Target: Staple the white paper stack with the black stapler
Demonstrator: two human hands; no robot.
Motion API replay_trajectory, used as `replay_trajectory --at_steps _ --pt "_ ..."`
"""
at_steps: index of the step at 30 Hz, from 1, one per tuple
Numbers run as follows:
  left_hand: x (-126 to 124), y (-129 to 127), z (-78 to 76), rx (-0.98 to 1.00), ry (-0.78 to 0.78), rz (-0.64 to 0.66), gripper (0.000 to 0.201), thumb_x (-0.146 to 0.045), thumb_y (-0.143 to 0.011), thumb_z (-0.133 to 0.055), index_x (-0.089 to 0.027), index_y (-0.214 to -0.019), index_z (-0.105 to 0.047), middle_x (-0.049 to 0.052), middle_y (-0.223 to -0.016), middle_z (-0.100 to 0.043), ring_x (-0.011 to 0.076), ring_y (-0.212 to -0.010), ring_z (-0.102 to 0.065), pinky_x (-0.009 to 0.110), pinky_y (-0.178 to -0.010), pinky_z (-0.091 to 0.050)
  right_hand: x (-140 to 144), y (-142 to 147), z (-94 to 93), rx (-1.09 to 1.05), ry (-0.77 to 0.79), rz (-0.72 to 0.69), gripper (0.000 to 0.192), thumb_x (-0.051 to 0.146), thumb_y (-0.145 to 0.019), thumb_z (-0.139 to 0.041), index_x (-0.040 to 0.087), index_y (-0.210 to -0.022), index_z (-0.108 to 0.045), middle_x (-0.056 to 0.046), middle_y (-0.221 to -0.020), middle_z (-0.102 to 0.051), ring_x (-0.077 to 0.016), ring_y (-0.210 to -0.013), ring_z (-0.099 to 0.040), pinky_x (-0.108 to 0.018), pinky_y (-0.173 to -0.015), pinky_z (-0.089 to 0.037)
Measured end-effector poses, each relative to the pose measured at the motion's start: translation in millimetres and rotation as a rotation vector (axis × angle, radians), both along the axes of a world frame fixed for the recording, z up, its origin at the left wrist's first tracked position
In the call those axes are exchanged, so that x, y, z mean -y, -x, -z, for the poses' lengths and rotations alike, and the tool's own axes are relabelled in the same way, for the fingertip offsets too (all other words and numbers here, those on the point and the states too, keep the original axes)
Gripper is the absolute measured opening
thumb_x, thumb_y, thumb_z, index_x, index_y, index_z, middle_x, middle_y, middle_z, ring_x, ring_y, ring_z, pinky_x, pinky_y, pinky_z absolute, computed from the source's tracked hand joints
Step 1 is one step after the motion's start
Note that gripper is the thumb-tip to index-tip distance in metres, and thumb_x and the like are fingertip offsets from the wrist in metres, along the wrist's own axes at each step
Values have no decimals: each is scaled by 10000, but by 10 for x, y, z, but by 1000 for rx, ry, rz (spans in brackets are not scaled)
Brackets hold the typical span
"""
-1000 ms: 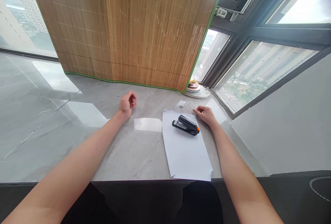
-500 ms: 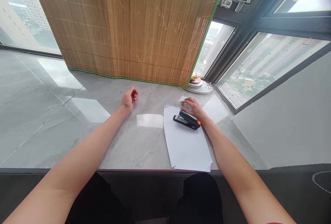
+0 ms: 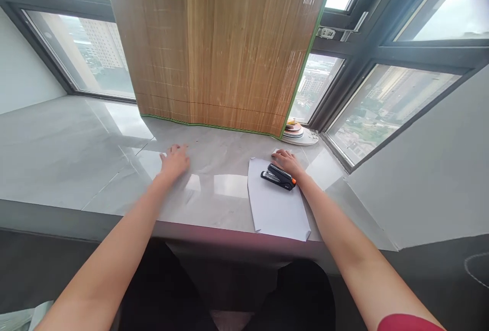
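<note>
My left hand [image 3: 175,161] is palm down over the grey marble-look sill [image 3: 214,214], fingers spread and holding nothing. My right hand [image 3: 287,162] rests just behind a black stapler [image 3: 278,177] with an orange end, its fingers loosely stretched and no object visible in them. Whether its palm touches the stapler I cannot tell. The stapler lies on white paper sheets [image 3: 277,214] with slightly curled corners, close to the front edge of the sill.
A bamboo blind [image 3: 225,51] hangs at the back, its green hem reaching the sill. Stacked plates [image 3: 300,135] stand in the back right corner, beside the window frame [image 3: 336,91]. A white wall [image 3: 416,173] bounds the right side.
My left hand has moved left and turned from curled on its side to palm down with fingers spread. My right hand stays by the stapler. The view has shifted toward the left.
</note>
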State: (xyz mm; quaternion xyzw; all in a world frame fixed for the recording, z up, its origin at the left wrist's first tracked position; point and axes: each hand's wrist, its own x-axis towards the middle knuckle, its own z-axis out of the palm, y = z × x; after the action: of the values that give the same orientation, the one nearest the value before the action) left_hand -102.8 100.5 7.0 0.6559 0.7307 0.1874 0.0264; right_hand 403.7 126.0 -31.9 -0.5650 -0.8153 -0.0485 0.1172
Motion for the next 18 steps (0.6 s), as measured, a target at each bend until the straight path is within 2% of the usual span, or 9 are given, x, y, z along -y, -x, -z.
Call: replay_trajectory --at_steps 2,4,6,8,13,18 --pt "172 411 40 -48 121 -189 669 -418 -998 -470 -133 -1603 -505 292 -1647 -458 520 -1551 -348 783 -1166 -322 17 82 -24 56 29 34 408 383 -1085 -440 256 -1400 -666 -149 -1439 -618 -335 -1311 -554 -528 -1070 -435" --pt "305 713 95 -81 171 -178 700 -488 -1040 -372 -139 -1641 -455 254 -1718 -387 493 -1603 -280 823 -1208 -230 30 215 -35 82 61 94 415 385 -1098 -410 268 -1411 -656 -151 -1471 -592 -343 -1330 -533 -546 -1062 -439" --pt "380 852 146 -112 163 -142 694 -494 -1052 -316 -162 -1646 -451 221 -1742 -367 456 -1628 -257 815 -1238 -187 32 403 -38 86 75 163 429 420 -1107 -397 263 -1418 -646 -165 -1492 -565 -361 -1353 -503 -558 -1050 -448" --pt "403 854 181 -126 137 -141 684 -476 -1047 -309 -156 -1632 -462 229 -1731 -383 447 -1624 -273 813 -1242 -186 16 635 -38 84 79 193 446 450 -1108 -398 243 -1424 -635 -183 -1495 -546 -372 -1360 -483 -567 -1046 -451" --pt "377 754 207 -119 85 -157 673 -475 -1033 -325 -123 -1587 -477 266 -1675 -442 465 -1572 -343 836 -1213 -208 -119 1376 -57 34 45 116 464 419 -1092 -414 183 -1455 -580 -226 -1469 -554 -379 -1334 -473 -580 -1045 -454" --pt "392 787 215 -107 67 -144 650 -467 -1027 -354 -132 -1568 -485 269 -1650 -467 472 -1558 -352 838 -1206 -208 -357 2278 -39 -71 16 43 390 376 -1065 -437 155 -1307 -648 -272 -1400 -576 -418 -1295 -482 -622 -1006 -466"
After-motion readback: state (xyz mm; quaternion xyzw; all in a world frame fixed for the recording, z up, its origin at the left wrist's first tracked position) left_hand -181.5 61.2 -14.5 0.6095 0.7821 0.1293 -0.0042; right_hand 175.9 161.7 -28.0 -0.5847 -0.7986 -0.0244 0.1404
